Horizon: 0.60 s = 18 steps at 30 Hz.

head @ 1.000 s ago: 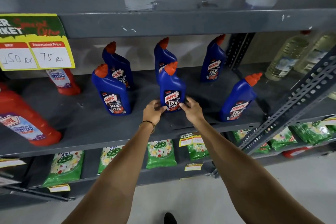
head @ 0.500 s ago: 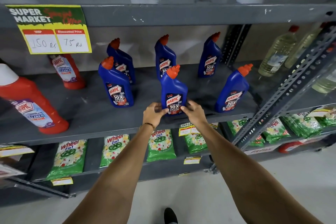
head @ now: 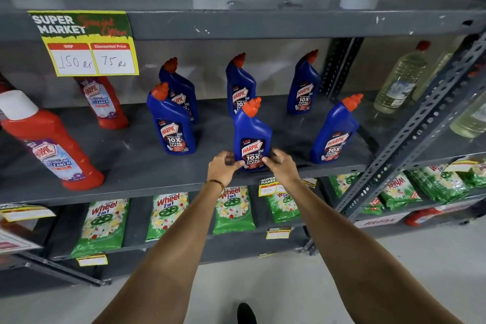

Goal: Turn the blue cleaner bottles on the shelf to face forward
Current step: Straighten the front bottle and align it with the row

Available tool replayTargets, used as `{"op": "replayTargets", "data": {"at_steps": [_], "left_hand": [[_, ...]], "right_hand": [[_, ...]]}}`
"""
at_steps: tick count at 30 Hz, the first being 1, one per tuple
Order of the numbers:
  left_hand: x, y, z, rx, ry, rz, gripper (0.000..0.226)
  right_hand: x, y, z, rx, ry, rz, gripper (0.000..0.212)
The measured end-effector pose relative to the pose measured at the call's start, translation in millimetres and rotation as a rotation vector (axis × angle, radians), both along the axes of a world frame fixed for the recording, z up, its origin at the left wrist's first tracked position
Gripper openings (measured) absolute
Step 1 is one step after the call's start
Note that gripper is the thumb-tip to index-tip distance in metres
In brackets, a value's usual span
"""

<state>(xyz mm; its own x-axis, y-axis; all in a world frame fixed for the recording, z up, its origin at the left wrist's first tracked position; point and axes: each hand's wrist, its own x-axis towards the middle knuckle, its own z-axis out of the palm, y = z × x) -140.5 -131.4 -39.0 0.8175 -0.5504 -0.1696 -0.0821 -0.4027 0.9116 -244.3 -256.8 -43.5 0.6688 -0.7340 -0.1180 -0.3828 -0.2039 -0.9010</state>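
Several blue cleaner bottles with orange caps stand on the grey middle shelf (head: pixel 136 166). The front centre bottle (head: pixel 252 129) stands upright near the shelf's front edge, its label towards me. My left hand (head: pixel 223 169) grips its base from the left, and my right hand (head: pixel 281 166) grips it from the right. A front left bottle (head: pixel 171 123) and a front right bottle (head: pixel 335 130) stand on either side, the right one angled. Three more blue bottles (head: pixel 240 81) stand in the back row.
Red cleaner bottles (head: pixel 52 144) stand at the shelf's left. A yellow price sign (head: pixel 86 45) hangs from the shelf above. Clear liquid bottles (head: pixel 399 79) stand beyond a slanted metal brace (head: pixel 410 129) at the right. Green detergent packs (head: pixel 234 210) lie on the lower shelf.
Both hands stay on the front centre bottle, which has shifted slightly towards the shelf's front edge. My view has drifted left and up, so the price sign shows in full.
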Motion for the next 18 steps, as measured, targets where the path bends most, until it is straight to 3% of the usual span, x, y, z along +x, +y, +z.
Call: {"op": "replayTargets", "data": {"at_steps": [4, 9, 18], "left_hand": [[-0.7, 2.7, -0.9, 0.033, -0.046, -0.012, 0.044], [6.5, 17.5, -6.6, 0.05, -0.064, 0.04, 0.047], [39.5, 88.4, -7.1, 0.105, -0.068, 0.101, 0.044]], "right_hand": [[-2.5, 1.7, -0.8, 0.04, 0.026, -0.024, 0.038], [-3.0, 4.8, -2.4, 0.103, 0.039, -0.152, 0.065], [-1.4, 56.3, -1.7, 0.113, -0.007, -0.367, 0.047]]}}
